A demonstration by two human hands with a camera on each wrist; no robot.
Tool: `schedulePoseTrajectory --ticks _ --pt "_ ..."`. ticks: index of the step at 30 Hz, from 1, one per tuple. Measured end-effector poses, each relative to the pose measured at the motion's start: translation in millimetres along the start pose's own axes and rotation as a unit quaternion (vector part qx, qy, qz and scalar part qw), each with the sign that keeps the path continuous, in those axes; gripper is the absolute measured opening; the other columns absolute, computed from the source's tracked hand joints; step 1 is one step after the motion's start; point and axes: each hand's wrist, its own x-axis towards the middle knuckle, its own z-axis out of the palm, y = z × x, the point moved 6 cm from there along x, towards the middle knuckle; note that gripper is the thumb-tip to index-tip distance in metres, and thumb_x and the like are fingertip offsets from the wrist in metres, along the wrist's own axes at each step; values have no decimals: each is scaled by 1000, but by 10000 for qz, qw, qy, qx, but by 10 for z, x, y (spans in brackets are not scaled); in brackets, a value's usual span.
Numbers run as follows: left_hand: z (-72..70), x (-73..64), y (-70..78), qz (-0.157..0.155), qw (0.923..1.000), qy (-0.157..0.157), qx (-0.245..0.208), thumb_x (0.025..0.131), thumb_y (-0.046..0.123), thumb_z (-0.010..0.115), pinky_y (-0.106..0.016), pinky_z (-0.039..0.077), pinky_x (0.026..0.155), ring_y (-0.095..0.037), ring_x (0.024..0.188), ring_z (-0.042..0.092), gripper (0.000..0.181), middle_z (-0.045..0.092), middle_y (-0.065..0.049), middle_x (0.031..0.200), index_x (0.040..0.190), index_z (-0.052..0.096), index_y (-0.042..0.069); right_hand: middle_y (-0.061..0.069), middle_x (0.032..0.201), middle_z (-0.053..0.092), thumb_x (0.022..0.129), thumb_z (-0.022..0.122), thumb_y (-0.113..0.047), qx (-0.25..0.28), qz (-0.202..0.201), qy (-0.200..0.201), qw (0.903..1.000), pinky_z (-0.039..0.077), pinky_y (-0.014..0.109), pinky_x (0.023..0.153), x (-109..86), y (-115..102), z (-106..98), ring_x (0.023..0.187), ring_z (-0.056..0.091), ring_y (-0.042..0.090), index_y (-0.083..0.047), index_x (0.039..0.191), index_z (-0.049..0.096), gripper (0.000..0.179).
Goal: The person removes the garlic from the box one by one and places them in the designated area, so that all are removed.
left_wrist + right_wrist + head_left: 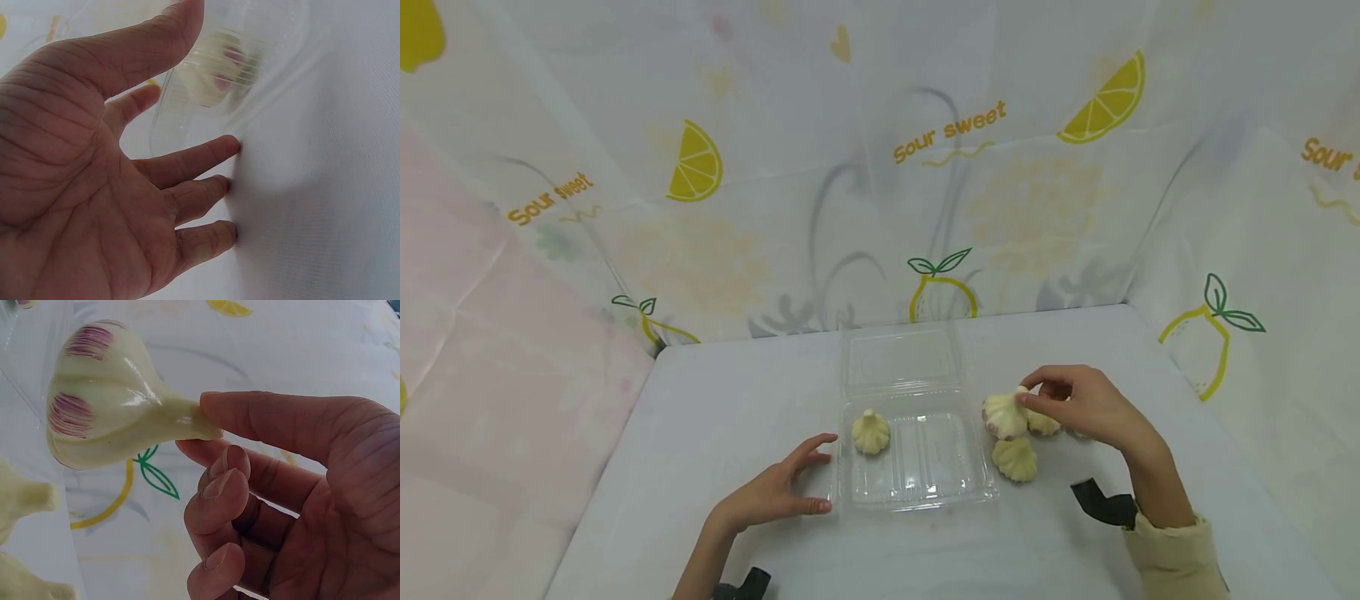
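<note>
Between thumb and forefinger, my right hand (pixel 1086 408) pinches a garlic bulb (pixel 106 394) by its stem. The bulb is cream with purple streaks and is held up near the right edge of a clear plastic container (pixel 917 498). My left hand (pixel 775 496) is beside the container's left edge, fingers spread and relaxed, with nothing in its grasp; its fingertips are close to the wall, and whether they touch is unclear. One garlic bulb (pixel 870 433) sits inside the container at the left, and shows through the plastic in the left wrist view.
More garlic lies on the white table right of the container: one bulb (pixel 1015 460) in front, another bulb (pixel 1043 423) partly behind my right hand. The container's lid (pixel 902 354) lies open toward the back. A lemon-print cloth (pixel 865 167) hangs behind the table.
</note>
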Motion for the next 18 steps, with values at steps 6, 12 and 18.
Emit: schedulePoseTrajectory --ticks 6,12,18 --pt "1 3 5 -33 10000 16 -7 79 40 83 -70 24 103 -40 139 33 88 50 -10 142 149 30 42 0 73 60 90 74 -29 -11 -30 54 10000 44 28 54 -60 54 -82 66 56 13 -16 96 73 15" --pt "7 4 -21 -22 10000 -1 -56 79 40 83 -70 24 103 -40 140 32 88 50 -10 143 150 30 42 0 74 60 90 74 -29 -48 -29 65 10000 44 28 55 -108 91 -143 68 56 13 -15 98 74 16" --pt "6 3 -40 20 10000 -15 -57 80 40 82 -69 24 104 -39 139 34 87 50 -10 143 150 29 42 3 75 61 90 74 -27 -132 -54 115 9998 44 28 56 -148 132 -202 68 55 13 -14 98 74 15"
